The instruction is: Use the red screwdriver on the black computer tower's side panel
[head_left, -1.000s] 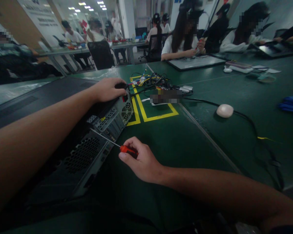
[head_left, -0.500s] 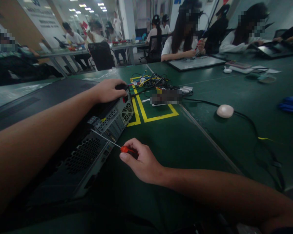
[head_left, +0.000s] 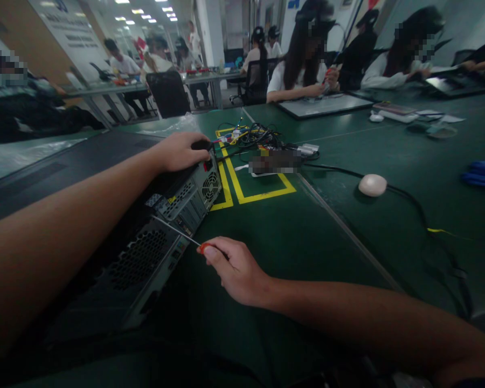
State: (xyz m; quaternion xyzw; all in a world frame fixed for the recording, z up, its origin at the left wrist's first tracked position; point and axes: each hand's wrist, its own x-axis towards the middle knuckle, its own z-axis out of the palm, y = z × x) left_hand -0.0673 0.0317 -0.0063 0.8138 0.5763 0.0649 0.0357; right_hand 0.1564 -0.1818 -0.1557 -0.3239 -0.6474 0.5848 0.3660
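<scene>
A black desktop computer case (head_left: 101, 156) lies on the table, its rear panel with vents and ports facing me. My left hand (head_left: 184, 152) grips the case's far rear corner, thumb over the edge by the power supply fan; the other fingertips are partly hidden. In my right hand (head_left: 236, 269) is a screwdriver (head_left: 175, 230) with a red handle, mostly covered by the closed fingers. Its long thin shaft points up and left, and the tip meets the rear edge of the case near a perforated metal strip.
A tangle of cables (head_left: 262, 134) lies behind the case, near yellow tape (head_left: 267, 195) on the green table. A pale computer mouse (head_left: 372, 185) and black cord are to the right, a blue bundle (head_left: 483, 173) farther right. Co-workers sit across the table.
My right thumb and fingers have shifted round the screwdriver's handle, covering more of it. The tip stays at the same spot on the case. My left hand has not moved.
</scene>
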